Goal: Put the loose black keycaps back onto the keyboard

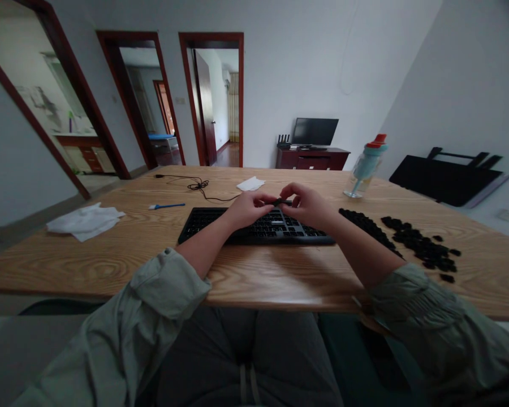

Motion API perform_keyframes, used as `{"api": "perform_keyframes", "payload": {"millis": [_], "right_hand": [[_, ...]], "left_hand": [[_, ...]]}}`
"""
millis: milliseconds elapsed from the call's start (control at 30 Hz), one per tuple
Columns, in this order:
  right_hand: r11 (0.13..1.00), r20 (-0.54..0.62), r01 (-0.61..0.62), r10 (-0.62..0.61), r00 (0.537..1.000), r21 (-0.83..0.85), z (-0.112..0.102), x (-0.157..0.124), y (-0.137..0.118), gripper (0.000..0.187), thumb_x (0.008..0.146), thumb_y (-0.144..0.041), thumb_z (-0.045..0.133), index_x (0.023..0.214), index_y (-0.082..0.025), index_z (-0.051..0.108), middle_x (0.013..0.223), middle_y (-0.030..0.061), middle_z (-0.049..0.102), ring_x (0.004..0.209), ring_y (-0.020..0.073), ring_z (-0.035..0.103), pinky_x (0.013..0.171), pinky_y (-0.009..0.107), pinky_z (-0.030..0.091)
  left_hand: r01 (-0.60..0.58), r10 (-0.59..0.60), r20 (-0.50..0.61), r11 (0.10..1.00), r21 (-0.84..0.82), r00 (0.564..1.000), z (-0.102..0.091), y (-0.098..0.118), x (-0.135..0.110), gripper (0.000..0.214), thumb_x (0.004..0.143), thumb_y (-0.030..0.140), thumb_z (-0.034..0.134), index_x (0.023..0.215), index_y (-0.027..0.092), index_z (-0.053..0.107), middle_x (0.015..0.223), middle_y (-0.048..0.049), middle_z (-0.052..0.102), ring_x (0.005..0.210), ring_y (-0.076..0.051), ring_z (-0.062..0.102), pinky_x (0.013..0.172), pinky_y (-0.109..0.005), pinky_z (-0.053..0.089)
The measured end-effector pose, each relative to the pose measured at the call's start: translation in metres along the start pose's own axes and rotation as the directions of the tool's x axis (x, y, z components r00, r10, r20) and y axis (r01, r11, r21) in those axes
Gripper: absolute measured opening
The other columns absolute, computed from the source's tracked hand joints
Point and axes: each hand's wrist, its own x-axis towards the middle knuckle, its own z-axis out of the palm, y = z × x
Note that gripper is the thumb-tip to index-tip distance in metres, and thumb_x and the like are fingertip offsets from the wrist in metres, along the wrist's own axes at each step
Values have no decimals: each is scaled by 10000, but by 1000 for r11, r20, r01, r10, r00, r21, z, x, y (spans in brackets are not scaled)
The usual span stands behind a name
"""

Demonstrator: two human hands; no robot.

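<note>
A black keyboard (254,227) lies on the wooden table (263,271) in front of me, with many of its keycaps off. My left hand (248,207) and my right hand (306,203) hover just above its far edge, fingers pinched together from both sides on a long black keycap (281,201). Several loose black keycaps (419,244) lie in a row and a heap to the right of the keyboard.
A teal water bottle with a red lid (367,165) stands at the back right. A white cloth (86,220) and a blue brush (166,206) lie to the left, a crumpled tissue (250,183) and the keyboard's cable (197,183) behind. A black folded table (447,178) leans by the right wall.
</note>
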Motion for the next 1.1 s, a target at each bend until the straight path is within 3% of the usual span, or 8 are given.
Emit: {"api": "perform_keyframes", "payload": {"millis": [133, 200, 267, 367, 600, 933, 1100], "right_hand": [[993, 176, 19, 1, 984, -113, -1, -16, 18, 300, 810, -325, 652, 1071, -187, 700, 796, 30, 691, 612, 138, 561, 572, 270, 423], [986, 254, 40, 2, 967, -161, 2, -20, 27, 276, 833, -323, 636, 1056, -191, 733, 729, 23, 680, 611, 146, 569, 579, 273, 417], [974, 315, 106, -39, 948, -201, 6, -22, 33, 227, 835, -284, 632, 1003, -198, 758, 789, 40, 712, 679, 161, 604, 639, 283, 439], [953, 363, 187, -91, 927, -238, 8, -23, 37, 201, 839, -237, 619, 965, -209, 772, 905, 57, 745, 776, 180, 636, 723, 295, 459], [938, 362, 209, -100, 927, -277, 3, -24, 36, 214, 841, -233, 632, 997, -217, 776, 919, 63, 746, 786, 183, 642, 736, 295, 469], [933, 351, 264, -169, 921, -243, 8, -25, 37, 213, 836, -215, 634, 986, -236, 782, 968, 63, 722, 813, 187, 645, 764, 308, 484], [912, 341, 258, -144, 929, -319, 9, -24, 39, 269, 823, -228, 648, 1062, -249, 769, 987, 57, 735, 849, 204, 656, 794, 326, 489]], "left_hand": [[-92, 38, 158, 933, 348, 987, 4, -3, -4, 227, 809, 271, 715, 1005, 172, 772, 905, -45, 759, 795, -167, 654, 729, -263, 476], [-140, 24, 245, 872, 469, 969, 7, -4, -5, 205, 821, 304, 720, 983, 195, 782, 891, -38, 758, 826, -181, 659, 745, -266, 470], [-168, -2, 301, 827, 536, 954, 9, -5, -6, 196, 839, 318, 711, 986, 215, 789, 909, -38, 763, 869, -193, 663, 773, -269, 470], [-174, -23, 341, 826, 536, 940, 7, -7, -7, 206, 859, 312, 696, 1020, 223, 789, 973, -39, 770, 923, -189, 671, 829, -258, 478], [-125, -64, 321, 836, 535, 945, -7, -15, -12, 231, 865, 244, 665, 1062, 200, 777, 1012, -44, 770, 939, -179, 683, 865, -249, 497], [-142, -36, 347, 869, 474, 937, -5, -13, -13, 259, 857, 227, 657, 1087, 218, 777, 1025, -53, 762, 939, -191, 684, 871, -269, 497], [-142, -32, 341, 869, 473, 940, -5, -13, -13, 281, 863, 211, 648, 1119, 201, 765, 1038, -63, 758, 938, -189, 681, 867, -270, 491]]}}
